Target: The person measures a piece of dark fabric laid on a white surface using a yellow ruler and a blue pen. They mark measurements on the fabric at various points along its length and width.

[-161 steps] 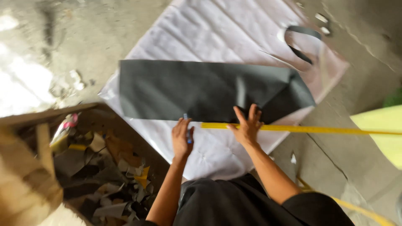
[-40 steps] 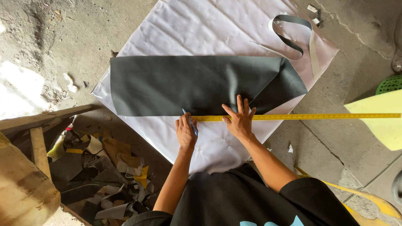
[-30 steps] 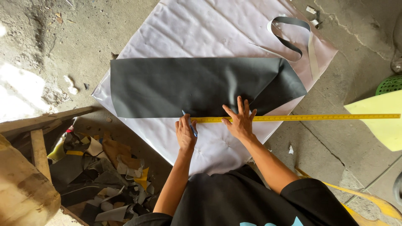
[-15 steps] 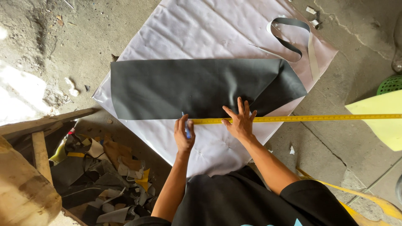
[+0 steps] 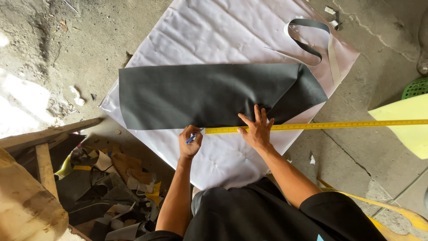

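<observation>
Marking step in hand: right hand spread flat, pinning yellow ruler along lower edge of dark grey leatherette sheet; left hand closed around blue pen at ruler's end. Needed next, likely: steady ruler, straight stroke.

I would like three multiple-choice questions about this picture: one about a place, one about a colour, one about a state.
1. Where does the yellow ruler lie?
A. along the near edge of the dark grey sheet
B. on the scrap pile
C. across the person's lap

2. What colour is the pen in the left hand?
A. red
B. blue
C. green

3. How is the right hand?
A. clenched in a fist
B. lifted in the air
C. spread flat, pressing the ruler

Answers: 1 A, the ruler runs beside that edge; 2 B, a blue tip shows; 3 C, its fingers are splayed over ruler and sheet.
</observation>
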